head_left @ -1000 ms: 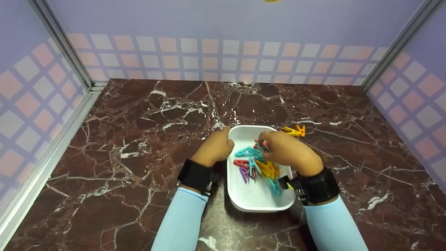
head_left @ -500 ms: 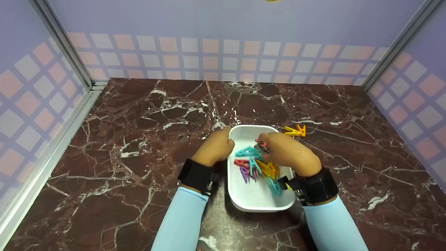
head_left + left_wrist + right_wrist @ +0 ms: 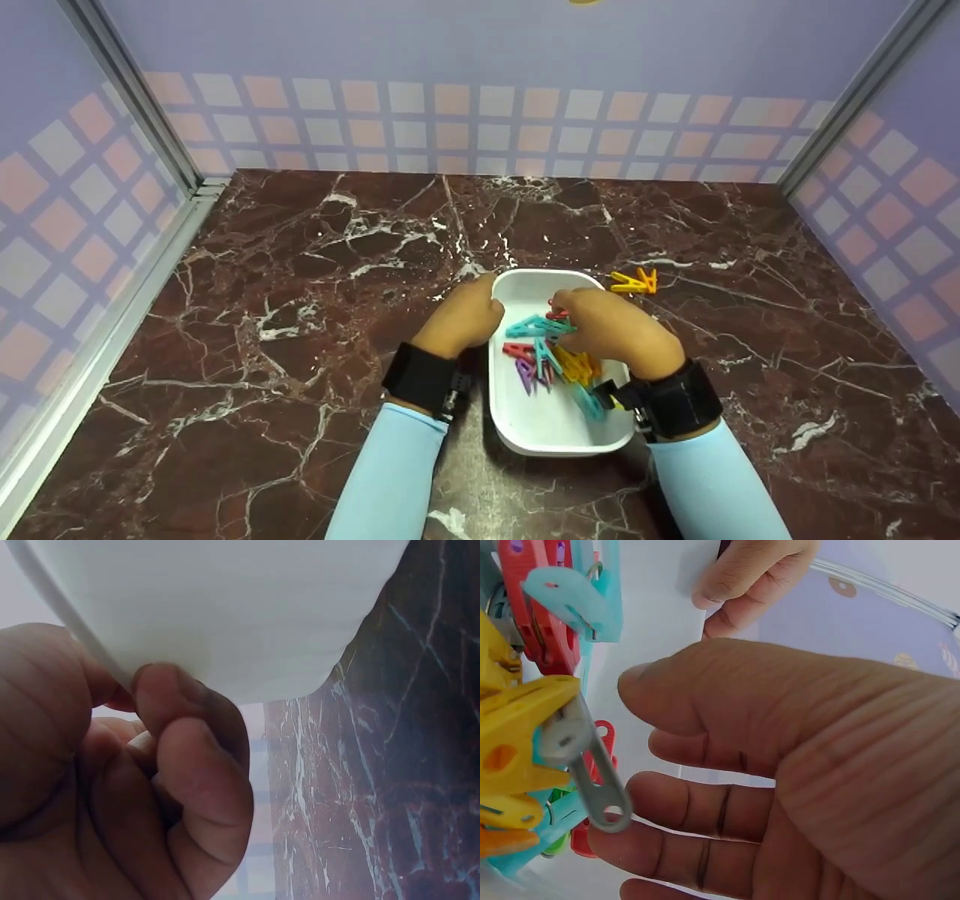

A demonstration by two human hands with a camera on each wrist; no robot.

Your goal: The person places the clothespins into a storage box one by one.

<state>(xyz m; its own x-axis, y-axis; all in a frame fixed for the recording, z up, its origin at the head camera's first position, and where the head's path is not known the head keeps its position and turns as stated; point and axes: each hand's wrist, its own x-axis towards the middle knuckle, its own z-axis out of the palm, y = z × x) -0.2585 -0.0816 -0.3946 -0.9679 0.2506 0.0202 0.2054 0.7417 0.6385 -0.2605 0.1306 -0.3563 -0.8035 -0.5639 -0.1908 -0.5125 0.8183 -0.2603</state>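
A white plastic basin point(image 3: 559, 450) stands on the dark marble surface with several clothespins inside. My left hand point(image 3: 459, 319) grips its left rim, thumb inside and curled fingers against the outer wall in the left wrist view. Over the basin's right side reaches my right hand point(image 3: 622, 330); in the right wrist view its thumb and fingers are apart. A grey clothespin point(image 3: 600, 780) overlaps its fingertips there, beside a yellow clothespin point(image 3: 517, 727) and a red clothespin point(image 3: 544, 607). Teal clothespins point(image 3: 534, 327) and a purple clothespin point(image 3: 525, 373) lie left of the right hand.
Outside the basin, beyond the right hand, a yellow clothespin point(image 3: 628, 285) and an orange clothespin point(image 3: 648, 280) lie on the marble. A patterned wall point(image 3: 480, 127) closes off the back, with side panels left and right.
My right hand has shifted slightly left and toward me. The grey clothespin seen by its fingertips in the earlier head frames no longer shows there. My left hand has stayed on the rim.
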